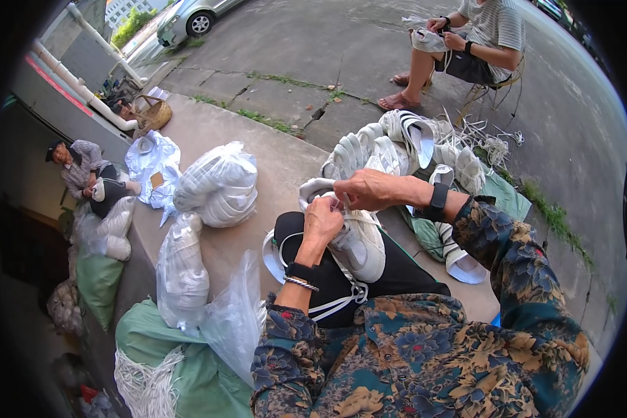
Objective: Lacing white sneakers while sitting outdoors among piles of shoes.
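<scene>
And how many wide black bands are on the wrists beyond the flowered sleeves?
2: one band on the left wrist, another band on the right wrist; the sleeves may hide more.

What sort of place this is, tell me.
Probably a paved yard or roadside, perhaps an open-air workplace: a car stands on the concrete, weeds grow along its edge, and many shoes lie heaped together.

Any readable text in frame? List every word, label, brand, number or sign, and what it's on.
None can be read.
Red strip at left: too small and blurred to tell if it bears letters.
Car: no readable plate or badge.
White shoe on the lap: no legible marking.
</scene>
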Tool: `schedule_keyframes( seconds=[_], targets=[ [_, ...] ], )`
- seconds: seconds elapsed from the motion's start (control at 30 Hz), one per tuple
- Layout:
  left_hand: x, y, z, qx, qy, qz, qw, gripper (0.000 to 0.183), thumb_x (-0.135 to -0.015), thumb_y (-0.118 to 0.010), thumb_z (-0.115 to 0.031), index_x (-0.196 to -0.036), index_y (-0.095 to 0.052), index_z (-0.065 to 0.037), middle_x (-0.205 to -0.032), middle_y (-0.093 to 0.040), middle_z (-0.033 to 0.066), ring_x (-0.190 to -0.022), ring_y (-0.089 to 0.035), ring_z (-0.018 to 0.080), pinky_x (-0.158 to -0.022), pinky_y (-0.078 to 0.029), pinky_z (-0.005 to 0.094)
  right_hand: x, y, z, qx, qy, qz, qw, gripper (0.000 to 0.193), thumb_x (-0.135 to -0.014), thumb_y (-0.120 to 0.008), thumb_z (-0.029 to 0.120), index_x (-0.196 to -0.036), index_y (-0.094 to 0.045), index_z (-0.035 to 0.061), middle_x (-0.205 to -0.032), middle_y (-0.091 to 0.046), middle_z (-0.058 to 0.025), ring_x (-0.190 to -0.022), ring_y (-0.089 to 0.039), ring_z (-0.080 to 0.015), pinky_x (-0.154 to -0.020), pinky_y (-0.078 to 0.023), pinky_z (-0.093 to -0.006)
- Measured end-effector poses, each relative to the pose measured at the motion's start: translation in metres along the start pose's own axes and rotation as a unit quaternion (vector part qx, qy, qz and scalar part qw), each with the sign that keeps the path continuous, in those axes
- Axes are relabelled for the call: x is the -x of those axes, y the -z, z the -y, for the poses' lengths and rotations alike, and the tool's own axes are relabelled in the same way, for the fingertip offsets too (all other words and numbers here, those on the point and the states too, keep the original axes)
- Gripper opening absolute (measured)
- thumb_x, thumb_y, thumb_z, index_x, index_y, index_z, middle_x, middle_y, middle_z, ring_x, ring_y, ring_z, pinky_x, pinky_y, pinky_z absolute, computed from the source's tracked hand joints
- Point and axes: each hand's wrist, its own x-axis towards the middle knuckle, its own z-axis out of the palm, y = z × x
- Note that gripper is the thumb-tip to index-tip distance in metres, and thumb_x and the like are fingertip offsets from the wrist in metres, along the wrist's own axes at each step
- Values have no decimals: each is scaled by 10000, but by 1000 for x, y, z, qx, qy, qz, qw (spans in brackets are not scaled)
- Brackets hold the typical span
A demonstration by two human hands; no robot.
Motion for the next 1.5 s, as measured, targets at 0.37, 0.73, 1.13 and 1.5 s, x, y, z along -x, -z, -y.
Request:
schedule_keyframes(
  seconds=[0.37, 0.73, 1.13, 1.5],
  targets=[
    [19, -8, 2, -133, -27, -134, 982, 137, -732, -606, -115, -790, -588, 7, -682, -625, 142, -645, -626, 259, -599, -473, 358, 2, -9, 0, -41, 37, -71, 996, 227, -696, -629, 23, -880, -498, 46, -624, -556, -89, -585, -573, -266, -525, -432, -367],
    [23, 0, -13, -116, -38, -96, 988, 139, -732, -573, -132, -805, -598, -16, -757, -618, 198, -751, -599, 382, -666, -462, 442, 9, -9, -1, -134, 23, -77, 988, 183, -749, -614, 48, -895, -504, 35, -625, -556, -67, -572, -555, -198, -535, -434, -334],
    [96, 86, 61, 295, 222, -107, 923, 77, -841, -507, -93, -849, -493, -19, -539, -501, 49, -332, -425, 124, -286, -290, 209, -7, -25, 35, -91, 77, -204, 972, 133, -800, -582, 131, -879, -623, 33, -772, -618, -131, -711, -602, -319, -618, -475, -374],
    [95, 83, 50, 624, 146, -71, 764, 71, -885, -490, -120, -907, -454, -63, -797, -596, 130, -511, -545, 187, -392, -369, 243, -12, 37, 31, -514, -76, -223, 825, 262, -930, -466, 225, -798, -598, 41, -713, -603, -19, -541, -479, -55, -470, -362, -199]
  ],
)
